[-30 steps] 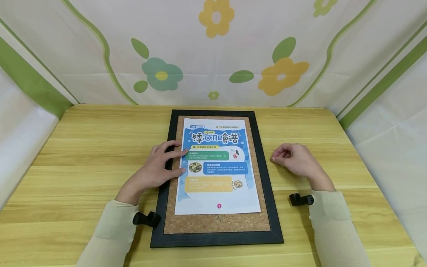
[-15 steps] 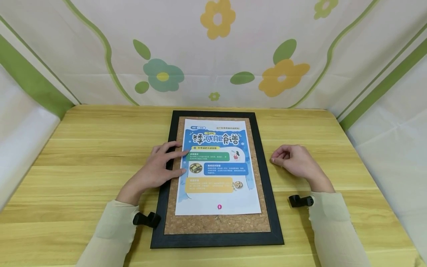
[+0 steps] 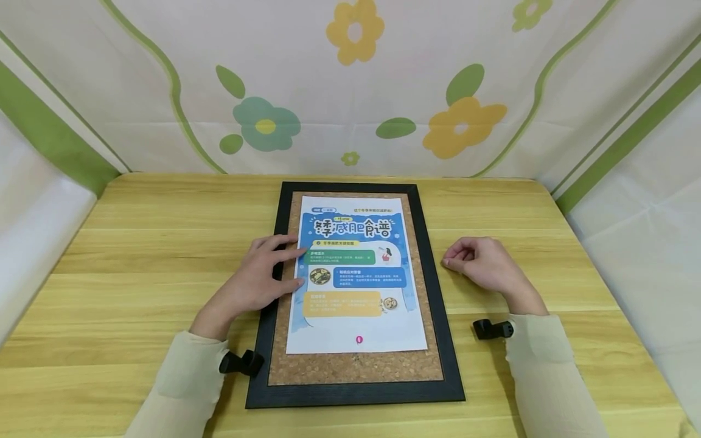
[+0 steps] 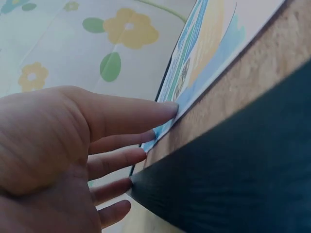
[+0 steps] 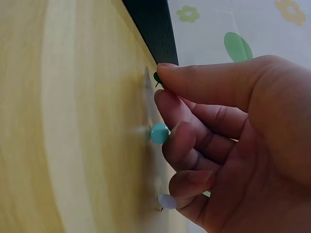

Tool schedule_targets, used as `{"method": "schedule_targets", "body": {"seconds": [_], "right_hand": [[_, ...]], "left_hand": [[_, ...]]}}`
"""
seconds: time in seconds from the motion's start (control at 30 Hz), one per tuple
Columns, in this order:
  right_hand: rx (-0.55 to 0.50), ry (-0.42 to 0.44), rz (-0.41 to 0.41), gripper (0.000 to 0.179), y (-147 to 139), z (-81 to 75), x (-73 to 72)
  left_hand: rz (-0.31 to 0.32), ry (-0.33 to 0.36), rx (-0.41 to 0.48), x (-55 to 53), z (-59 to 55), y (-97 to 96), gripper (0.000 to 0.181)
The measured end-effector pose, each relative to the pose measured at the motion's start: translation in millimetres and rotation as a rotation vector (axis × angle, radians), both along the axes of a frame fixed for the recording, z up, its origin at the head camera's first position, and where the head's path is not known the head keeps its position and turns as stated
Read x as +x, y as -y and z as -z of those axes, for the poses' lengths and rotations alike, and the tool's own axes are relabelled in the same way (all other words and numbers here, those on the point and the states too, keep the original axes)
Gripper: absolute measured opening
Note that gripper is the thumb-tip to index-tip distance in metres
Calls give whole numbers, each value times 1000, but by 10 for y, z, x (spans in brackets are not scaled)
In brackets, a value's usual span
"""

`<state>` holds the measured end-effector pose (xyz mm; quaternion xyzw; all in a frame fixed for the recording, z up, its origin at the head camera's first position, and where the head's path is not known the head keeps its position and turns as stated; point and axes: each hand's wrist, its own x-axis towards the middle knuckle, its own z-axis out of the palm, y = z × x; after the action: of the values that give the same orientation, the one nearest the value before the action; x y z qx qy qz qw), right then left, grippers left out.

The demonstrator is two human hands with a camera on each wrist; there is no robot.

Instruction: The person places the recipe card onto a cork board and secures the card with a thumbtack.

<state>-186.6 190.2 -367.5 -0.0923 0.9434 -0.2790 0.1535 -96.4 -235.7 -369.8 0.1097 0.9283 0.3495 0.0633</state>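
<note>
A printed poster sheet (image 3: 353, 328) with blue, green and yellow blocks lies on a cork board (image 3: 358, 368) in a black frame (image 3: 361, 394). My left hand (image 3: 254, 277) rests at the sheet's left edge, fingers spread, thumb and index tips on the paper and other fingers over the frame. To the right of the board, my right hand (image 3: 479, 261) is low at the table, fingers bent. In the right wrist view its thumb and index finger pinch a dark green thumbtack (image 5: 157, 77). A turquoise thumbtack (image 5: 159, 133) and a pale lilac thumbtack (image 5: 167, 201) are beside the other fingertips.
The board lies on a wood-grain table (image 3: 137, 255). Behind the table hangs a white curtain (image 3: 328, 91) with flower prints, and similar cloth stands at both sides. A small black camera (image 3: 241, 363) sits on the left cuff, another black camera (image 3: 493, 329) on the right.
</note>
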Motion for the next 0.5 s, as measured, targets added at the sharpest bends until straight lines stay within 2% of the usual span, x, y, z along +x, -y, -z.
{"method": "schedule_targets", "body": {"seconds": [0.13,0.3,0.5], "right_hand": [[0,-2,-2,14,4,-4,-3],[-3,-2,-5,13,11,-12,-3],[-2,-3,-8,13,15,-14,0]], "left_hand": [[-8,7,-12,15,-49,-40,52],[-40,28,13,6,-55,-72,51],[-60,3,28,6,-43,-90,47]]}}
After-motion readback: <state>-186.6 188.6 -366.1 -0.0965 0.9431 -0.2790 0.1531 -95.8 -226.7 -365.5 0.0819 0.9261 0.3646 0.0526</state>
